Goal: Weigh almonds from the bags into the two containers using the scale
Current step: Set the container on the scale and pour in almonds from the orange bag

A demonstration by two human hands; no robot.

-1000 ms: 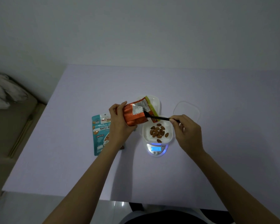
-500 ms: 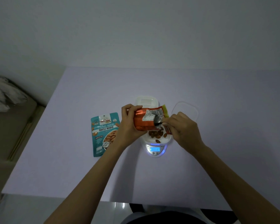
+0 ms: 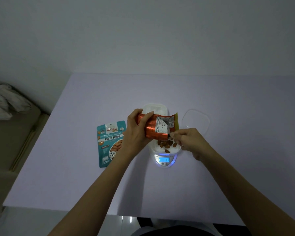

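My left hand grips an orange foil almond bag, held on its side above a white container that stands on the lit scale. Several almonds lie in that container. My right hand pinches a thin black utensil whose tip goes into the bag's open mouth; most of it is hidden. A second white container sits just behind the bag. A teal roasted-almonds bag lies flat to the left.
A clear lid lies on the lavender table to the right of the scale. The table's left edge drops to a floor with crumpled cloth. A grey wall stands behind the table.
The orange bag has tipped down and moved right over the container on the scale. My right hand has come in closer, pushing the black utensil into the bag's mouth.
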